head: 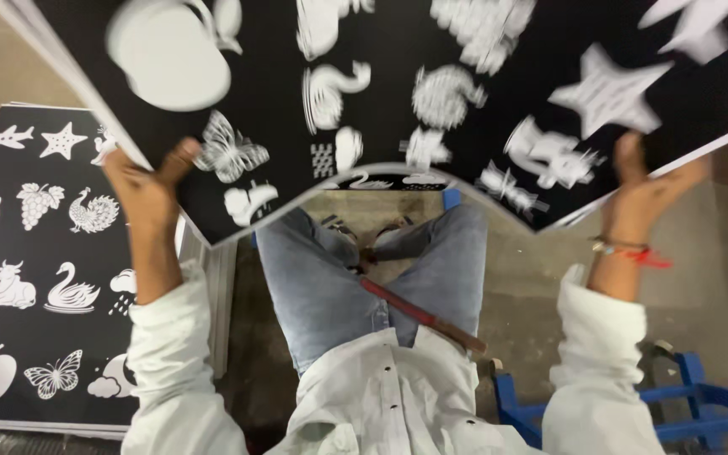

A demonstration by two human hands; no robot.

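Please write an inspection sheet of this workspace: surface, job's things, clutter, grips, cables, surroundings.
Surface: grey concrete floor.
Job's things: black sheet with white animal, star and fruit shapes, held up, blurred, sagging in the middle.
Clutter: reddish stick across the lap.
Grips: left hand and right hand each grip a lower edge of the sheet.
Cables: nothing seen.
Surroundings: stack of similar sheets on the left; blue metal frame lower right.

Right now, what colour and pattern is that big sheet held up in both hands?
The sheet is black with white silhouettes: stars, butterfly, swan. The head view shows it.
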